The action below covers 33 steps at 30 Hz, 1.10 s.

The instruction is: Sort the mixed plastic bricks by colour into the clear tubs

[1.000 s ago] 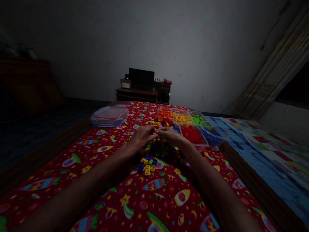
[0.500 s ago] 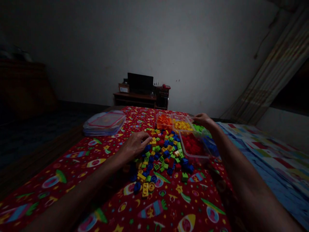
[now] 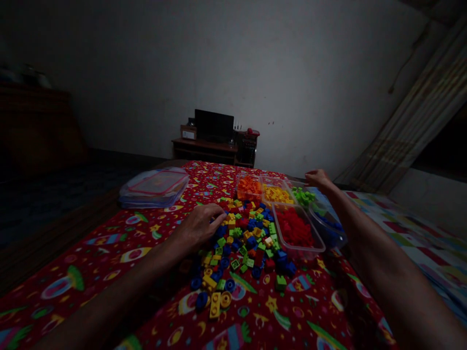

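Observation:
My left hand (image 3: 200,224) is at the left edge of a loose pile of toy building bricks (image 3: 251,233) in blue, yellow, green and red. Its thumb and fingers are drawn together over the bricks; what lies between the tips is too dark to name. My right hand (image 3: 318,178) hovers with bent, closed fingers above and behind the box of green bricks (image 3: 303,195). Whatever it may hold is hidden. Clear boxes of orange bricks (image 3: 249,186), yellow bricks (image 3: 278,193), red bricks (image 3: 295,227) and blue bricks (image 3: 328,224) stand beside the pile.
Stacked plastic lids (image 3: 155,187) lie at the left on the red patterned cloth (image 3: 146,231). A yellow brick (image 3: 215,305) and a green brick (image 3: 280,282) lie toward the near side. Further back is a desk with a monitor (image 3: 214,125). A checked bedspread (image 3: 394,214) spreads at right.
My right hand has shifted slightly right and up from the green bricks, uncovering more of them. My left hand stays by the pile, and the whole view has shifted a little.

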Available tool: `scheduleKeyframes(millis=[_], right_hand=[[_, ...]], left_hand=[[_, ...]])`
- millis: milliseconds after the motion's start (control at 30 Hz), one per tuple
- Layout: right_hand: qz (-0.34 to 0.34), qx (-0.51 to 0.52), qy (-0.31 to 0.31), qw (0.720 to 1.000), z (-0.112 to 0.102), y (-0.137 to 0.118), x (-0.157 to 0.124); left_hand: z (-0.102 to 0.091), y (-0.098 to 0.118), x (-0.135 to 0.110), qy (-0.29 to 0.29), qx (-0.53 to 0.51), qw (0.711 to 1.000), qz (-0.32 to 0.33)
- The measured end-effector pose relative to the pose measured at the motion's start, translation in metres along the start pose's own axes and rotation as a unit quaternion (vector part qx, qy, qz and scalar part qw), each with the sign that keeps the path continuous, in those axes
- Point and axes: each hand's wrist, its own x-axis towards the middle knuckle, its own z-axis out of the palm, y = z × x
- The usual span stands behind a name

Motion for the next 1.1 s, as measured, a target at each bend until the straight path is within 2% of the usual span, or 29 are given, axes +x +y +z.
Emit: scheduleKeyframes(millis=[100,167,333,433,500,567,667,733,833,900,967,1033,1100], right_hand=[[0.006,-0.002,-0.006,1.000,0.001,-0.014,-0.016],[-0.007,0.022,-0.040,0.999,0.003,-0.025,-0.035],[-0.062,0.097,-0.171,0.979,0.019,-0.048,-0.107],[-0.094,0.070,-0.229,0.966,0.036,-0.053,-0.150],[-0.121,0.038,-0.248,0.961,0.047,-0.054,-0.168],[-0.153,-0.018,-0.234,0.960,0.057,-0.054,-0.179],[-0.206,-0.162,-0.173,0.949,0.074,-0.052,-0.190],[-0.239,-0.248,-0.151,0.927,0.088,-0.048,-0.200],[-0.278,-0.318,-0.179,0.889,0.114,-0.036,-0.223],[-0.292,-0.338,-0.188,0.875,0.129,-0.028,-0.237],[-0.299,-0.332,-0.195,0.873,0.137,-0.025,-0.246],[-0.310,-0.296,-0.212,0.878,0.135,-0.026,-0.244],[-0.323,-0.249,-0.209,0.889,0.124,-0.030,-0.235]], left_hand=[[0.000,0.002,-0.001,-0.008,-0.001,1.000,0.011],[-0.002,0.005,-0.001,-0.014,-0.003,1.000,0.019],[-0.003,0.007,-0.002,-0.060,-0.005,0.997,0.041],[0.004,0.001,-0.004,-0.076,-0.003,0.995,0.065],[0.012,-0.005,-0.006,-0.079,0.005,0.993,0.084],[0.019,-0.009,-0.008,-0.072,0.013,0.992,0.102],[0.031,-0.011,-0.010,-0.046,0.014,0.989,0.137],[0.036,-0.011,-0.011,-0.037,0.023,0.986,0.163],[0.041,-0.015,-0.012,-0.036,0.055,0.985,0.162],[0.042,-0.021,-0.012,-0.037,0.066,0.986,0.148],[0.044,-0.029,-0.012,-0.036,0.064,0.988,0.139],[0.048,-0.036,-0.012,-0.032,0.054,0.989,0.135],[0.051,-0.041,-0.012,-0.032,0.044,0.989,0.136]])
